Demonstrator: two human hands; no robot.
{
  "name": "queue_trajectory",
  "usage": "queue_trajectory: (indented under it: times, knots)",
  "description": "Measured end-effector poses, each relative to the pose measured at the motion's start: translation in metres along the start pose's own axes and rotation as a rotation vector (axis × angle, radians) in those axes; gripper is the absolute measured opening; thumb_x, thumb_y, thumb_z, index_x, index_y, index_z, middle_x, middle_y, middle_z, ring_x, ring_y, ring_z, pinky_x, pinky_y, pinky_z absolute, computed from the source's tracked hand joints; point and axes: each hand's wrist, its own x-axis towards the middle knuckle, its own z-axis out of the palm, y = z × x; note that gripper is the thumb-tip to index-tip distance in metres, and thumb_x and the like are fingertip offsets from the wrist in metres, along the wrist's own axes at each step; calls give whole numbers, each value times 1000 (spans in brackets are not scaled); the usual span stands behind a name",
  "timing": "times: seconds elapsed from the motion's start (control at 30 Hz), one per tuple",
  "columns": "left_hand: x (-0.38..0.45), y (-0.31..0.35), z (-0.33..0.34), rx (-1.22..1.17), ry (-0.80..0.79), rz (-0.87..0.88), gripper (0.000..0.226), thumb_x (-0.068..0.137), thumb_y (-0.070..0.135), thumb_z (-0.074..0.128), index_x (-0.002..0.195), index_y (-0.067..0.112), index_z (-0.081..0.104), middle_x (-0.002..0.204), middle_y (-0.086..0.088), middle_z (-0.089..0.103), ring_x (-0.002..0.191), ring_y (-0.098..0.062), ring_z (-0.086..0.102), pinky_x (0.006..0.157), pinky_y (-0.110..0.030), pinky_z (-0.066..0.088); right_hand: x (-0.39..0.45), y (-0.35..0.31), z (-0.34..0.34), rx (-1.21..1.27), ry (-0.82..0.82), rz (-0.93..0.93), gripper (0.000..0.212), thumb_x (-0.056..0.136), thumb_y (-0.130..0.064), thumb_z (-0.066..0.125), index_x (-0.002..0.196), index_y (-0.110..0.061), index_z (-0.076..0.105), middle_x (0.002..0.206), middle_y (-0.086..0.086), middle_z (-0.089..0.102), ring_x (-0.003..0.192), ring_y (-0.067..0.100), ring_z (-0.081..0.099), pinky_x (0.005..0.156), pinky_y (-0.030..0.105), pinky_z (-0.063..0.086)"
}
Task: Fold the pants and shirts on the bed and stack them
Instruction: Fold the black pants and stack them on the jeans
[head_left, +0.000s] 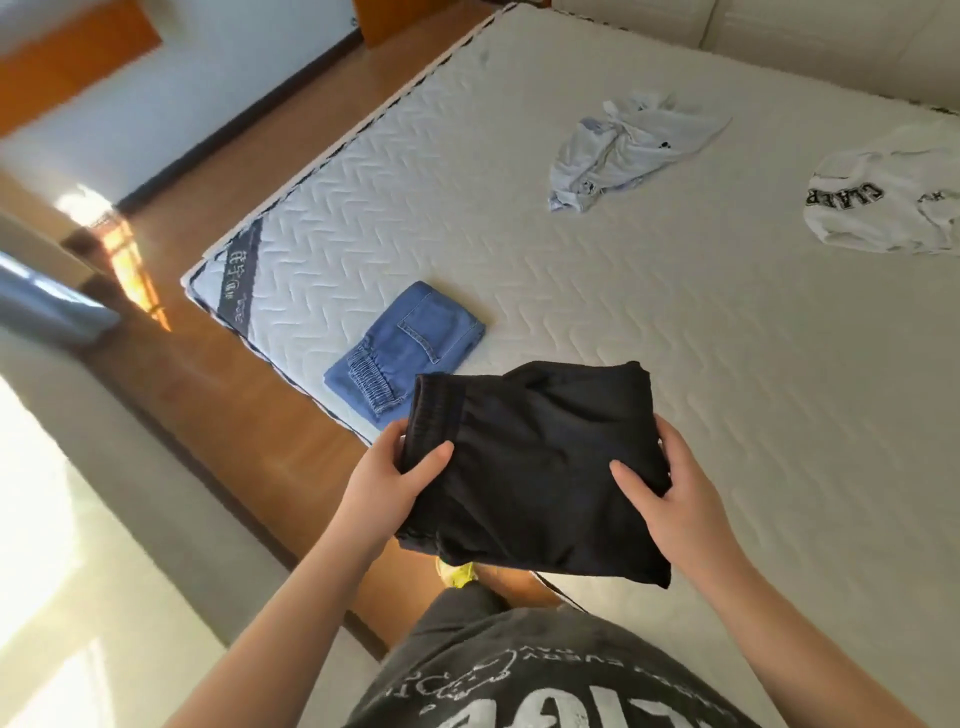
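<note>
A folded pair of black pants (535, 462) hangs in the air above the near corner of the bed (649, 322). My left hand (387, 480) grips its left edge by the waistband, thumb on top. My right hand (670, 493) grips the right edge, thumb on top as well. Folded blue denim pants (402, 345) lie flat on the mattress just beyond the black pair, near the bed's left edge. A crumpled pale blue shirt (623, 148) lies farther back. At the right edge lies a crumpled white shirt with black letters (883, 200).
The quilted white mattress has a wooden frame along its left and near sides. A wooden strip and pale floor (130, 519) lie to the left. A white headboard (779, 36) stands at the far end. My dark printed shirt fills the bottom of the view.
</note>
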Motion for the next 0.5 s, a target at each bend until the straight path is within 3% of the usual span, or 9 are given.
queue_trajectory:
  times: [0.1,0.23,0.37,0.5]
  knots:
    - [-15,-9,-30,-32,79,-5,33,72,62,76,100,53,60,101,22,72,89,-4,71,72,-21,58,11,-17,25,-49,-85,-38,58,89,-39,67,140,-42,38,128,-29,52,114,0,52,93,20,43]
    - [-28,-28,-79,-132,195,-22,40,66,68,76,100,54,60,105,19,72,95,-9,72,83,-34,58,29,-50,74,-81,-214,-99,59,89,-37,68,140,-41,40,122,-40,48,115,0,52,99,26,44]
    - [-37,-51,-137,-236,176,-17,51,71,57,81,115,46,58,116,12,69,106,-15,69,87,-37,58,51,-92,137,-163,-319,-169,59,89,-40,67,142,-38,40,137,-14,54,123,13,54,103,37,47]
    - [-35,-69,-195,-272,292,-31,45,73,56,80,111,47,58,111,14,70,102,-13,70,81,-32,59,66,-131,207,-215,-414,-214,62,90,-41,66,145,-36,38,140,-10,52,126,17,52,101,33,46]
